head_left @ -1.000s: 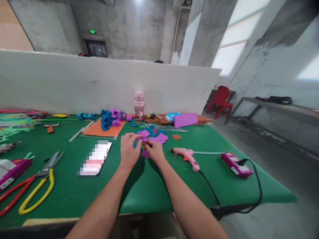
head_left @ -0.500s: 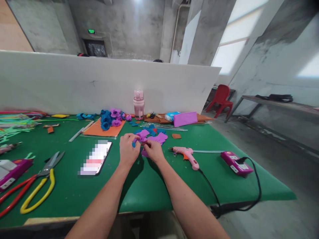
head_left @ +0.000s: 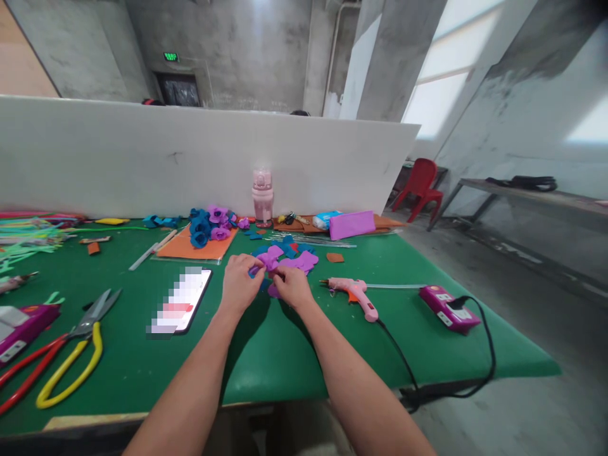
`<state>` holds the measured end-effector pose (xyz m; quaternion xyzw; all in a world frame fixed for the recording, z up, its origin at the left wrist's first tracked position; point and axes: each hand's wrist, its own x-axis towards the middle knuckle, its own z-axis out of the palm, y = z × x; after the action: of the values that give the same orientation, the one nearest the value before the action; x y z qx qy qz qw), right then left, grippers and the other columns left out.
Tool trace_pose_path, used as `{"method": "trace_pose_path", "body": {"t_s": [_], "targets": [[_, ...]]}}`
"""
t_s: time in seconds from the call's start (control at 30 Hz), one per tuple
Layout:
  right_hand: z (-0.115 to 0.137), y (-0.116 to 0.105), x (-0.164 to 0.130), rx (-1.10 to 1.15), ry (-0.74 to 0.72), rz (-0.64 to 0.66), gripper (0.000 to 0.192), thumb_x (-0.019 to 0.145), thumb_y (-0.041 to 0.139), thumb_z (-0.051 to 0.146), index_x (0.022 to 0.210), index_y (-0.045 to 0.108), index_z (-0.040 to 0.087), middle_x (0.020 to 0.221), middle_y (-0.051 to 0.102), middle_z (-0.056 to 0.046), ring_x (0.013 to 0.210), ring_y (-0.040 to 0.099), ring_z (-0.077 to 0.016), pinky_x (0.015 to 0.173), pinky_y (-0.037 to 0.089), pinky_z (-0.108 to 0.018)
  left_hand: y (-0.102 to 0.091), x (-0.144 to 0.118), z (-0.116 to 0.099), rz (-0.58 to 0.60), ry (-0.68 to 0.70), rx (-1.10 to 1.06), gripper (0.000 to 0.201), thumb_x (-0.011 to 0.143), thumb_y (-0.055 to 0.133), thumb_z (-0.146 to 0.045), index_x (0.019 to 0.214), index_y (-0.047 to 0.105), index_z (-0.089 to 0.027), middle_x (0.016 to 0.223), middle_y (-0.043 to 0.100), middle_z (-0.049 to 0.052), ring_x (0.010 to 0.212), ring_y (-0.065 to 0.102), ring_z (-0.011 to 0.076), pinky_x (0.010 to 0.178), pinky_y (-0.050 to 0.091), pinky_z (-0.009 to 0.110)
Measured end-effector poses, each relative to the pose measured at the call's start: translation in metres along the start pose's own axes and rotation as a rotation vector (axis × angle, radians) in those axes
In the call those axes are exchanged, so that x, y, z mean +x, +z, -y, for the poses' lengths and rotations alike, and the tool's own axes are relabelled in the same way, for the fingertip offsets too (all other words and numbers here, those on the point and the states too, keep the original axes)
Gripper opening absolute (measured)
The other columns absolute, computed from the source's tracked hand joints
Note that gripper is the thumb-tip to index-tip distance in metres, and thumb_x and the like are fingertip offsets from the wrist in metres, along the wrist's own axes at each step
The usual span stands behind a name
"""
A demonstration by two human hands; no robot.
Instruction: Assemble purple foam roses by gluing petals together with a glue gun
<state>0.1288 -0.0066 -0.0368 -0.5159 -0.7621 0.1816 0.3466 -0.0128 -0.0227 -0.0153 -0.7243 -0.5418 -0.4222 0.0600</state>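
Note:
Between my two hands is a purple petal-shaped felt piece, held just above the green table. My left hand pinches its left side with thumb and forefinger. My right hand is closed on its right side, the fingertips partly hidden behind the thumb. More purple cut pieces lie just beyond my right hand, with blue cut pieces behind them. A pink glue gun rests on its side to the right of my right hand, a clear glue stick in its back.
A phone lies left of my hands, and large scissors with red and yellow handles sit farther left. Finished blue and purple flowers rest on an orange sheet. A pink bottle stands behind. The gun's cord hangs near a purple power strip.
My left hand has shifted slightly left and down, still pinching the purple piece. My right hand has barely moved. The whole view has drifted a little.

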Motion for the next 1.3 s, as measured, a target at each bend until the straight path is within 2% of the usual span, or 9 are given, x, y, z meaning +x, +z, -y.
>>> {"method": "trace_pose_path", "body": {"t_s": [0.2, 0.47, 0.57, 0.7, 0.93, 1.1, 1.3], "targets": [[-0.0014, 0.0000, 0.0004, -0.025, -0.003, -0.003, 0.020, 0.080, 0.049, 0.021, 0.080, 0.069, 0.019, 0.075, 0.070, -0.004, 0.068, 0.059, -0.0152, 0.058, 0.035, -0.023, -0.0034, 0.0007, 0.0005, -0.024, -0.019, -0.032, 0.006, 0.075, 0.057, -0.020, 0.074, 0.063, -0.019, 0.078, 0.065, 0.003, 0.080, 0.054, 0.0196, 0.075, 0.042, 0.032], [-0.0017, 0.0008, 0.0000, 0.025, -0.005, 0.001, 0.020, 0.078, 0.049, 0.017, 0.079, 0.069, 0.019, 0.072, 0.069, -0.002, 0.065, 0.059, -0.0143, 0.058, 0.035, -0.022, -0.0057, -0.0004, 0.0010, -0.032, 0.134, 0.106, 0.012, 0.081, 0.051, -0.018, 0.077, 0.062, -0.018, 0.077, 0.063, 0.005, 0.077, 0.053, 0.0201, 0.074, 0.041, 0.034], [-0.0024, 0.0008, 0.0003, 0.056, -0.018, -0.009, 0.020, 0.077, 0.049, 0.015, 0.078, 0.069, 0.018, 0.070, 0.069, -0.002, 0.064, 0.059, -0.0141, 0.057, 0.035, -0.022, -0.0068, -0.0007, -0.0015, -0.052, 0.143, 0.093, 0.013, 0.082, 0.049, -0.018, 0.079, 0.062, -0.018, 0.078, 0.064, 0.005, 0.078, 0.053, 0.0199, 0.074, 0.042, 0.033], [-0.0030, 0.0002, 0.0007, 0.056, -0.037, -0.019, 0.019, 0.078, 0.050, 0.015, 0.076, 0.068, 0.018, 0.069, 0.069, -0.002, 0.064, 0.059, -0.0143, 0.057, 0.035, -0.022, -0.0081, 0.0002, -0.0033, -0.036, 0.077, 0.013, 0.012, 0.081, 0.051, -0.020, 0.078, 0.063, -0.019, 0.078, 0.065, 0.004, 0.078, 0.054, 0.0190, 0.073, 0.043, 0.032], [-0.0031, -0.0003, 0.0007, 0.042, -0.024, -0.022, 0.019, 0.077, 0.049, 0.014, 0.078, 0.068, 0.017, 0.072, 0.069, -0.003, 0.066, 0.060, -0.0148, 0.059, 0.037, -0.022, -0.0071, 0.0015, -0.0019, 0.072, -0.015, -0.079, 0.014, 0.078, 0.053, -0.022, 0.084, 0.066, -0.020, 0.078, 0.066, 0.004, 0.077, 0.057, 0.0181, 0.070, 0.045, 0.029], [-0.0037, -0.0006, 0.0013, 0.039, -0.032, 0.006, 0.020, 0.077, 0.048, 0.014, 0.079, 0.068, 0.018, 0.073, 0.070, -0.003, 0.067, 0.060, -0.0148, 0.060, 0.037, -0.022, -0.0070, 0.0017, 0.0003, 0.108, -0.139, -0.169, 0.018, 0.078, 0.050, -0.025, 0.082, 0.066, -0.019, 0.082, 0.068, 0.004, 0.074, 0.060, 0.0161, 0.070, 0.046, 0.027], [-0.0022, -0.0030, 0.0007, 0.029, -0.053, 0.039, 0.020, 0.075, 0.049, 0.012, 0.077, 0.068, 0.018, 0.074, 0.070, -0.003, 0.069, 0.060, -0.0144, 0.061, 0.037, -0.022, -0.0083, 0.0026, 0.0046, 0.202, -0.210, -0.230, 0.015, 0.074, 0.052, -0.029, 0.078, 0.064, -0.020, 0.070, 0.067, -0.001, 0.064, 0.060, 0.0144, 0.062, 0.044, 0.024]]}}
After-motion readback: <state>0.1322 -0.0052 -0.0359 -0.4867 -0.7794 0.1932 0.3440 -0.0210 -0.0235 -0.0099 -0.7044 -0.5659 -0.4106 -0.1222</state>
